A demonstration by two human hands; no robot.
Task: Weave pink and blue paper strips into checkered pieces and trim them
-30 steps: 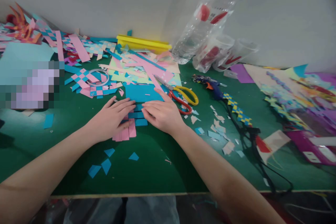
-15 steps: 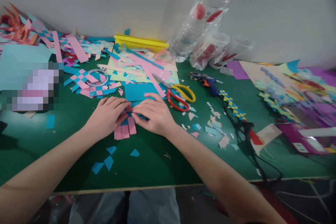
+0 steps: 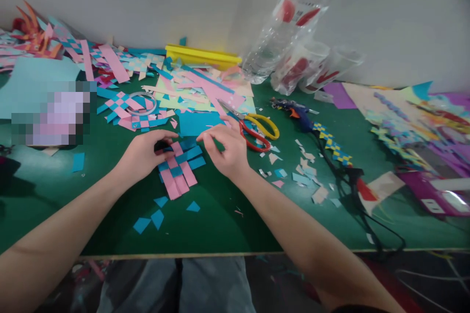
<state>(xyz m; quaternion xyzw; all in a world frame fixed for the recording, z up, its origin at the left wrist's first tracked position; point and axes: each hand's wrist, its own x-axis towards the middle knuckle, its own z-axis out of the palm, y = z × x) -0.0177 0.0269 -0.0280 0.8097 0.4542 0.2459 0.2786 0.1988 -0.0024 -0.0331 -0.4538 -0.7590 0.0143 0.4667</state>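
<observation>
Currently, the pink-and-blue woven paper (image 3: 176, 171) lies on the green desk (image 3: 227, 227) between the separated left hand (image 3: 147, 151), touching its edge, and right hand (image 3: 228, 149), grips unclear; paper scraps (image 3: 310, 171) litter the surface below a grey wall (image 3: 147, 0).

This looks like a craft workspace — scissors (image 3: 244, 117), glue gun (image 3: 303, 119), paper scraps (image 3: 301, 179)

A plain grey wall (image 3: 205, 0) rises behind a green, softly lit tabletop (image 3: 235, 230).

green table (image 3: 235, 234) | woven pink-blue strips (image 3: 176, 171) | blue sheet (image 3: 194, 124) | glue gun (image 3: 303, 121) | blue scraps (image 3: 157, 219)
</observation>
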